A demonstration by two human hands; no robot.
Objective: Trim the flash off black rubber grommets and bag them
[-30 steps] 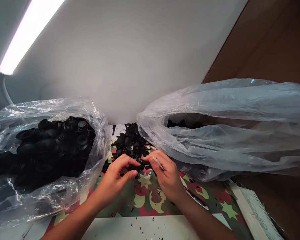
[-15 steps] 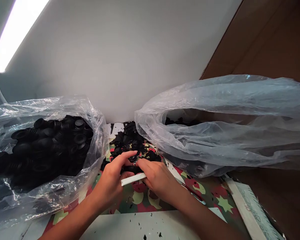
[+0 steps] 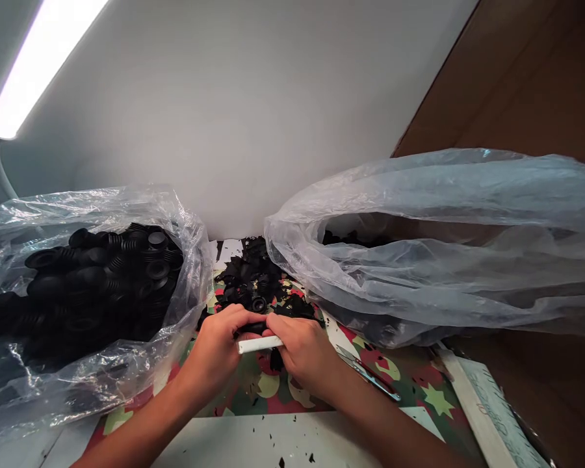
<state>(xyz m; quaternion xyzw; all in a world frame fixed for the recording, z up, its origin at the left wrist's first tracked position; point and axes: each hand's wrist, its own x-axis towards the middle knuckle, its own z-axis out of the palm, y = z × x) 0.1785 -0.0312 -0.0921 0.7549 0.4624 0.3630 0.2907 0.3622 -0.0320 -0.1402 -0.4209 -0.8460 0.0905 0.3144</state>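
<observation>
My left hand (image 3: 220, 338) is closed around a dark rubber piece (image 3: 254, 327), its thumb and forefinger gripping the left side. Most of that piece is hidden by my fingers. Pressed against its right side are the fingertips of my right hand (image 3: 302, 348), which also grips a slim white stick (image 3: 258, 345) pointing left, toward my left palm. The stick's other end is hidden in the hand. Below the fingers hangs a small black scrap (image 3: 275, 359). Just beyond my hands, a round black ring-shaped part (image 3: 259, 303) lies among black rubber scraps (image 3: 246, 276).
A clear plastic bag (image 3: 190, 260) of black ribbed rubber parts (image 3: 102, 279) stands left. Another clear bag (image 3: 419, 273), with black pieces inside, lies right before a cardboard sheet (image 3: 526, 84). Red-handled snips (image 3: 373, 377) rest beside my right forearm. A lamp (image 3: 43, 65) shines upper left.
My left forefinger has come down onto the dark piece, and both hands have drawn closer together. The ring-shaped part beyond them is now uncovered, and a black scrap shows beneath the fingers.
</observation>
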